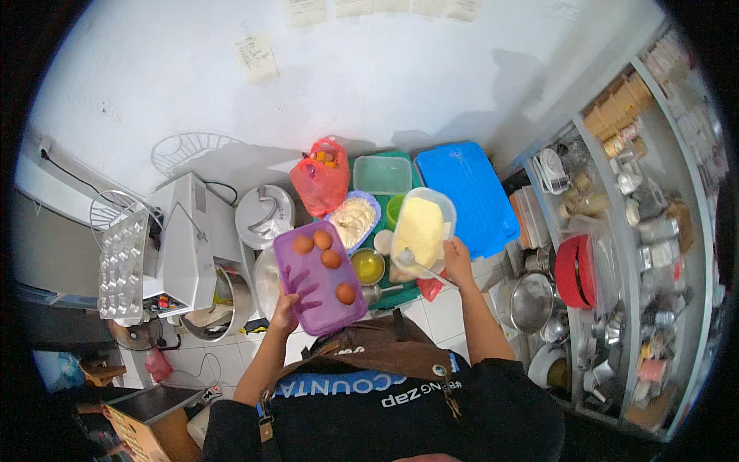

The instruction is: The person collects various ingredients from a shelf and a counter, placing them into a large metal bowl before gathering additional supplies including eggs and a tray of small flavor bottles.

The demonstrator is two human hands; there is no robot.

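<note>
My left hand point(287, 310) holds a translucent purple plastic tray point(324, 289) from beneath, its fingers showing through the bottom. Several brown eggs point(331, 259) rest in it. On the other side, my right hand point(457, 264) grips the edge of a clear plastic container point(452, 213) filled with pale yellow powder point(420, 222). A spoon point(427, 269) lies across that container's near end, its handle passing by my right hand. Between the two containers sits a bowl of yellow liquid point(368, 267). Behind the purple tray stands a lavender dish point(374, 209) of cream-coloured powder point(352, 220).
A green surface point(398, 299) carries the bowl, a green cup point(395, 211) and a clear tub point(382, 175). A red plastic bag point(320, 185) stands behind. To the right are a blue lid point(467, 199) and shelves point(603, 231); to the left, a white tin point(264, 216) and white machine point(187, 242).
</note>
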